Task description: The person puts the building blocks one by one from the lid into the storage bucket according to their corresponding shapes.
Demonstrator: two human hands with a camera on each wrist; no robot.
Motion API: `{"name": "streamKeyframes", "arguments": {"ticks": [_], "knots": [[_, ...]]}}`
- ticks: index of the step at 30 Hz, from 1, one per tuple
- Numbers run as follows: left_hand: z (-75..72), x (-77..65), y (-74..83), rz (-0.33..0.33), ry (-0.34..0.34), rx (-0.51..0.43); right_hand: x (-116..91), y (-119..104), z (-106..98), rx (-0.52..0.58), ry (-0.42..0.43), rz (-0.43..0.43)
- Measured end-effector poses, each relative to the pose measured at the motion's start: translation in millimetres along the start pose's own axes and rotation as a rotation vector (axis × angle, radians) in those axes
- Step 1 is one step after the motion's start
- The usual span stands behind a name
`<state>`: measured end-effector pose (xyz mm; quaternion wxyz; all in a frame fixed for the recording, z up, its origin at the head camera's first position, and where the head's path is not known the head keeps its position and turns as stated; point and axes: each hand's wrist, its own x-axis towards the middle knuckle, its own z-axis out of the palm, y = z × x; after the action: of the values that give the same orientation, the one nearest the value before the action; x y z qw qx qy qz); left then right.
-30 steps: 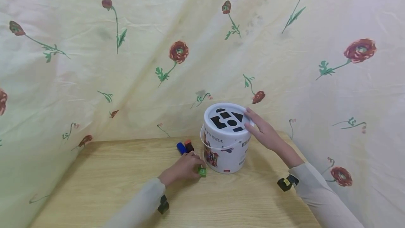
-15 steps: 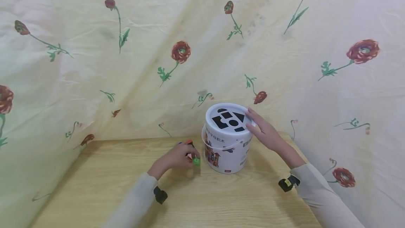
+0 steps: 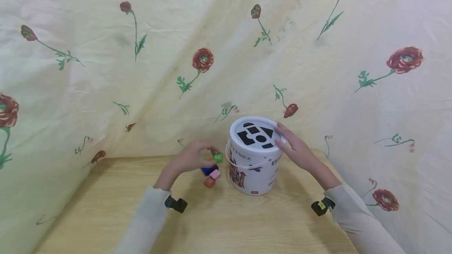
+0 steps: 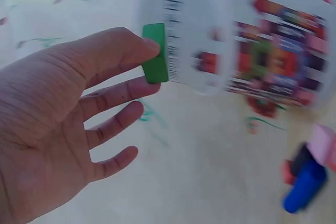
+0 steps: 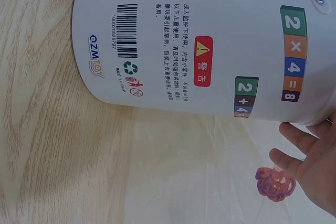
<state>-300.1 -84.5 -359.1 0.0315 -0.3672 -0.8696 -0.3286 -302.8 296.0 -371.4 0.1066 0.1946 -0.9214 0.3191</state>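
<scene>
My left hand [image 3: 188, 158] pinches a small green block [image 3: 218, 158] between thumb and forefinger, raised above the table just left of a white toy-block bucket [image 3: 252, 173]. In the left wrist view the green block [image 4: 154, 53] shows against the bucket's printed side, and the other fingers are spread and hold nothing. The bucket stands upright, its white lid [image 3: 237, 131] pierced by several dark shaped holes. My right hand [image 3: 298, 150] rests on the right rim of the lid with fingers extended. In the right wrist view only part of that hand [image 5: 317, 163] shows, beside the bucket.
Below the left hand a pink block [image 3: 215, 174], an orange-red block [image 3: 209, 182], a blue block [image 3: 206, 171] and a dark block lie close together on the wooden table [image 3: 116, 199]. The bucket's thin white handle [image 3: 243, 166] hangs down its front. Flowered cloth [image 3: 159, 69] hangs behind.
My left hand has lifted the green block from the table beside the bucket, moving it up and back. The pink and orange-red blocks now show. The right hand stays on the lid.
</scene>
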Motion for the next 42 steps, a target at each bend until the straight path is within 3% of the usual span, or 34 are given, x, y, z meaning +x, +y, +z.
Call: {"name": "streamKeyframes", "arguments": {"ticks": [7, 13, 18, 28, 42], "knots": [[-23.5, 13.9, 26.8, 0.027, 0.181, -0.07, 0, -1, -1, -0.002, 0.0, -0.001], [-21.5, 35.7, 45.9, 0.071, 0.233, -0.094, 0, 0, -1, -0.004, 0.001, -0.004], [-8.8, 57.6, 55.5, 0.117, 0.209, -0.119, 0, 1, 0, -0.003, 0.008, -0.005], [27.5, 88.9, 71.1, 0.11, 0.105, -0.169, -2, -1, 0, 0.007, 0.0, -0.005], [53.8, 99.1, 79.1, 0.029, 0.05, -0.103, -2, -1, -1, 0.013, -0.007, -0.012]]}}
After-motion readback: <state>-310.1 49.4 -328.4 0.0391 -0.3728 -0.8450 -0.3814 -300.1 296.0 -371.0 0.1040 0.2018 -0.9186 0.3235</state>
